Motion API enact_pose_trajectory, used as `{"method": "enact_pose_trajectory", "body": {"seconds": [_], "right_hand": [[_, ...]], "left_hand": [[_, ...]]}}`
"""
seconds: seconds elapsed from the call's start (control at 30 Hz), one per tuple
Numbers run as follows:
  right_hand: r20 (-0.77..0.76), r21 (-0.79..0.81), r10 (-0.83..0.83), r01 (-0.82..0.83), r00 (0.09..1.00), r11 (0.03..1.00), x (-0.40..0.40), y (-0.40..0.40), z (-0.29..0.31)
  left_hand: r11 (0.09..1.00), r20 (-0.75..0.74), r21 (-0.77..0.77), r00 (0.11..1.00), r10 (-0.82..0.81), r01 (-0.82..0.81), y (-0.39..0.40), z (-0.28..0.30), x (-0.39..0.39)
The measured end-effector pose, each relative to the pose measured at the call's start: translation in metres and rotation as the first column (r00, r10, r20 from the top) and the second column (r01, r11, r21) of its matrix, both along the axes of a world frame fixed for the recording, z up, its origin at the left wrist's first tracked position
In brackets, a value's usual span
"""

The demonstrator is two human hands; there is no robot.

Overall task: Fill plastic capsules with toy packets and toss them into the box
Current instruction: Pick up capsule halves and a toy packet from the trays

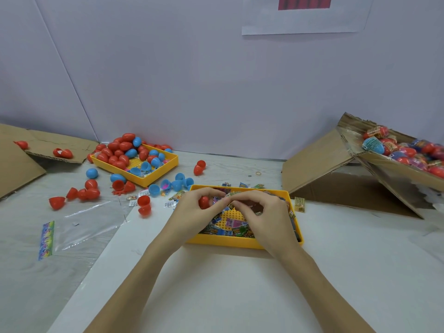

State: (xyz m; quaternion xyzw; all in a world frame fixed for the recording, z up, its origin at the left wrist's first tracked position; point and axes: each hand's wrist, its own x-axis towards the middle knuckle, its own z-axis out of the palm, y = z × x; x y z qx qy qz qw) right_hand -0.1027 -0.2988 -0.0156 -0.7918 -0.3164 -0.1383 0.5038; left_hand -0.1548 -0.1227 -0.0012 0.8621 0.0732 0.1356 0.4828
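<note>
- Two bare forearms reach from the near edge of the table to a yellow tray just past the middle of the tabletop.
- The left hand has its fingers curled round a red capsule half, holding it over the tray's left side.
- The right hand pinches a small toy packet between thumb and fingertips, right beside the capsule half; the two hands' fingertips nearly meet.
- More toy packets lie heaped in the tray under the hands, and a few lie on the table just beyond its far rim.
- An empty clear bag with a coloured strip lies flat toward the left edge.
- Loose red and blue capsule halves are scattered over the left part of the tabletop.
- A second yellow tray, piled with red and blue capsules, sits toward the far left corner.
- A tilted cardboard box at the far right edge holds many filled, wrapped capsules.
- Flattened cardboard lies at the far left corner with a few red pieces on it.
</note>
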Motion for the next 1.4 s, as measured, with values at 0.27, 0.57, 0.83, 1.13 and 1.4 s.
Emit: {"method": "enact_pose_trajectory", "body": {"seconds": [0.27,0.57,0.83,1.13,1.4], "right_hand": [[-0.135,0.045,0.096,-0.091,0.986,0.995,0.003,-0.003,0.003],[-0.211,0.001,0.035,-0.036,0.977,0.999,0.002,0.000,0.003],[-0.263,0.062,0.128,-0.115,0.956,0.991,0.005,-0.002,0.006],[-0.387,0.124,0.050,-0.001,0.921,0.992,0.013,-0.002,-0.001],[-0.360,0.050,-0.037,0.059,0.932,0.997,0.013,-0.002,-0.004]], "left_hand": [[0.999,0.035,-0.040,0.999,-0.032,0.033,0.002,-0.004,0.001],[0.997,0.059,-0.071,0.998,-0.006,0.010,0.003,-0.007,0.002],[0.999,0.076,-0.047,0.997,-0.020,0.024,0.001,-0.006,0.000],[0.977,0.042,-0.152,0.989,-0.145,0.149,0.001,-0.001,-0.003],[0.944,0.146,-0.244,0.971,-0.189,0.221,0.001,0.003,-0.006]]}}
